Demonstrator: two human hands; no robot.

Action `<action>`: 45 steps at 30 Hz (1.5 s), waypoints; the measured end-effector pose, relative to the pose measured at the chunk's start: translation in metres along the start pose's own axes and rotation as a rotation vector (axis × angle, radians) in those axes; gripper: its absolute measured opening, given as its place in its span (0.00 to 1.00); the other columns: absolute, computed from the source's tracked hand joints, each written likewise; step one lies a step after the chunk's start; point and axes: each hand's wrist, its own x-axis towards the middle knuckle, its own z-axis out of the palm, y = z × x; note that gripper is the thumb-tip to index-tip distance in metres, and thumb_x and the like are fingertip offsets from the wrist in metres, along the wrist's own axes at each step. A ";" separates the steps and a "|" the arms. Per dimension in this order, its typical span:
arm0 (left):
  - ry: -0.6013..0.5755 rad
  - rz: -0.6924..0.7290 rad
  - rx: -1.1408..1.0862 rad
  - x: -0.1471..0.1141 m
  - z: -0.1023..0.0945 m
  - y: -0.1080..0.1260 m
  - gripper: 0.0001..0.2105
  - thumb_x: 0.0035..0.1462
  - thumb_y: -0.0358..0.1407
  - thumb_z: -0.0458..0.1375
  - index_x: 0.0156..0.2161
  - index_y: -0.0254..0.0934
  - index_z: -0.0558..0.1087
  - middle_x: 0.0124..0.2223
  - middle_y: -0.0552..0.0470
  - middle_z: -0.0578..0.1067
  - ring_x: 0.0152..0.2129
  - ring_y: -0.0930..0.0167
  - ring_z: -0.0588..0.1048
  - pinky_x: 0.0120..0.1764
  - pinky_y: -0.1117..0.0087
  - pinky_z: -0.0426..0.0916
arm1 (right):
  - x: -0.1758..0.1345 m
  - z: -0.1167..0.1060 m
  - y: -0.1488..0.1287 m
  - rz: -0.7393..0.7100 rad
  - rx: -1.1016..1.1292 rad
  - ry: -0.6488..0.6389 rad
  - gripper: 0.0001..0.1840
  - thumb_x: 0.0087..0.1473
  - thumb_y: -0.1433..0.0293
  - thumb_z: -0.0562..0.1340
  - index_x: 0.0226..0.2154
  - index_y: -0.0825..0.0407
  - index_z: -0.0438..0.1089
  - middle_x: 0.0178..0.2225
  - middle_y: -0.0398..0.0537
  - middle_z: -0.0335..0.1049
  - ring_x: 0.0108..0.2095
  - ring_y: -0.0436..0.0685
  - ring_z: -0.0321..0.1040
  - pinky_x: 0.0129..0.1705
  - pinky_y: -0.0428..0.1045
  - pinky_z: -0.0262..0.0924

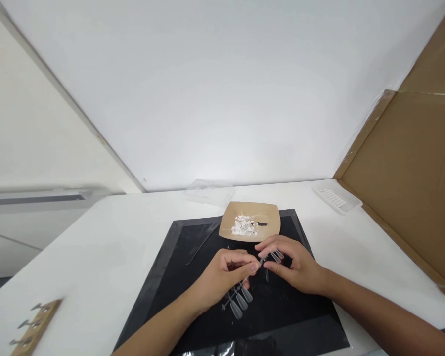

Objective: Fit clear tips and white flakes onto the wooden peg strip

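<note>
A strip of clear false nail tips (241,299) runs between my two hands above the black mat (193,277). My left hand (228,272) is closed, thumb and fingers pinching the strip near its middle, with several tips hanging below. Close against it, my right hand (291,264) has its fingers curled round the other end, where more clear tips show between thumb and fingers. The fingertips of both hands nearly meet. Just beyond them stands a tan square plate (270,210) holding white scraps (244,226) and a small dark piece (262,224).
A thin dark tool (202,244) lies on the mat, left of the plate. Behind is a clear plastic cover (209,192); at back right, a translucent slotted tray (337,197). A wooden block with metal pegs (37,326) sits at front left. Cardboard (411,183) walls the right side.
</note>
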 end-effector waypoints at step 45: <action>0.249 0.224 0.372 -0.001 -0.003 -0.009 0.16 0.67 0.47 0.61 0.37 0.40 0.87 0.25 0.52 0.76 0.26 0.70 0.76 0.32 0.72 0.69 | -0.001 0.022 0.018 0.317 0.272 0.247 0.16 0.50 0.55 0.78 0.31 0.49 0.81 0.31 0.46 0.80 0.30 0.54 0.73 0.33 0.50 0.64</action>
